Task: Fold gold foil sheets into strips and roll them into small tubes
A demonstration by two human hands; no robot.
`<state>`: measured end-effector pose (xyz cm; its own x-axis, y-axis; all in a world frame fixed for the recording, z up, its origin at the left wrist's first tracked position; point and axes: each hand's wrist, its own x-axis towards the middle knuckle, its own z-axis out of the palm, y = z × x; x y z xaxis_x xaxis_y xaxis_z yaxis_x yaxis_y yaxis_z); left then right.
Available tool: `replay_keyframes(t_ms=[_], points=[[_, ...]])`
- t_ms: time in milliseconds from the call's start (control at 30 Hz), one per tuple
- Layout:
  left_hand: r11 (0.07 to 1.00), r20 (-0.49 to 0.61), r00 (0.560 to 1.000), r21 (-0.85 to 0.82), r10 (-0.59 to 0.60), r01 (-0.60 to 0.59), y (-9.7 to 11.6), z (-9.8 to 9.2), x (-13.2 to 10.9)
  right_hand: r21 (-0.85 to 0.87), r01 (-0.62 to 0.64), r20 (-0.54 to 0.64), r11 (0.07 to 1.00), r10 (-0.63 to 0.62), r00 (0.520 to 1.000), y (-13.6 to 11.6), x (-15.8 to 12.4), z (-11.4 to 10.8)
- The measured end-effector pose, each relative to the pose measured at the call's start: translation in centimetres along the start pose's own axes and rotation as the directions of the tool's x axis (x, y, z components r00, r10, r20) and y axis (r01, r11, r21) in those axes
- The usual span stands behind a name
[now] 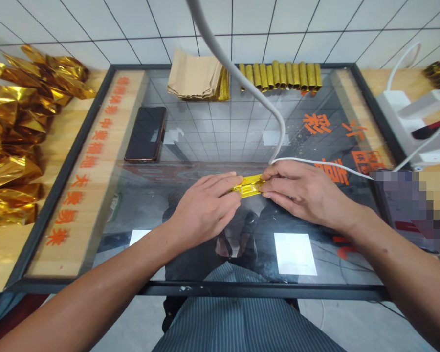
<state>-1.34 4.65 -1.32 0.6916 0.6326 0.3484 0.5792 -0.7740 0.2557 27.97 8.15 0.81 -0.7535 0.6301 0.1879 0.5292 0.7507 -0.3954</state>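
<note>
A small strip of shiny gold foil paper (250, 186), with creased folds along its length, lies at the middle of the dark glass tabletop (205, 215). My left hand (205, 205) presses on its left end, fingers together and bent over it. At the other end, my right hand (302, 190) pinches the paper between thumb and fingertips. Both ends are partly hidden under the fingers. Along the far edge stand a stack of brown-backed gold paper sheets (194, 76) and a row of several rolled gold paper tubes (280, 76).
A black phone (145, 133) rests on the left of the glass. Folded gold foil pieces (12, 142) pile up beyond its left edge. A thick grey cable (238, 73) hangs across the middle, and a thin white cord (326, 165) runs to the right, near a white power strip (398, 117).
</note>
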Motion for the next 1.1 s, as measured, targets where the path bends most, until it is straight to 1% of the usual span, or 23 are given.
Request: replay_keyframes(t_ms=[133,200,333,433,567,700,833,933,1100], points=[[0.999,-0.003,0.999,-0.021,-0.032,0.032,0.0,0.0,0.0,-0.067,0.047,-0.023,0.997,-0.049,0.999,-0.1,0.2,0.3],[0.998,-0.016,0.998,-0.034,-0.054,0.054,0.0,0.2,0.0,-0.083,0.051,-0.038,0.995,-0.054,0.998,-0.2,0.3,0.5],[0.992,-0.088,0.990,-0.066,-0.112,0.106,0.3,0.7,0.1,-0.082,0.015,-0.062,0.997,-0.020,0.998,-0.4,0.5,0.9],[0.981,-0.131,0.975,-0.103,-0.177,0.164,0.5,0.9,0.3,-0.062,-0.008,-0.080,0.998,0.003,0.997,-0.5,0.6,1.2],[0.957,-0.152,0.956,-0.184,-0.251,0.223,0.8,0.8,0.6,-0.008,-0.051,-0.116,0.999,0.050,0.992,-0.7,0.8,1.5],[0.930,-0.144,0.940,-0.250,-0.310,0.269,0.9,0.8,0.7,0.022,-0.093,-0.107,0.995,0.095,0.990,-1.0,1.0,1.6],[0.928,-0.176,0.934,-0.266,-0.312,0.260,0.8,0.8,0.9,0.015,-0.115,-0.111,0.993,0.116,0.987,-1.2,1.2,1.6],[0.927,-0.202,0.922,-0.253,-0.329,0.276,0.7,0.6,0.9,0.015,-0.116,-0.109,0.993,0.117,0.987,-1.2,1.2,1.6],[0.933,-0.191,0.923,-0.209,-0.334,0.294,0.3,0.4,0.8,0.010,-0.119,-0.100,0.993,0.120,0.988,-1.2,1.3,1.6]])
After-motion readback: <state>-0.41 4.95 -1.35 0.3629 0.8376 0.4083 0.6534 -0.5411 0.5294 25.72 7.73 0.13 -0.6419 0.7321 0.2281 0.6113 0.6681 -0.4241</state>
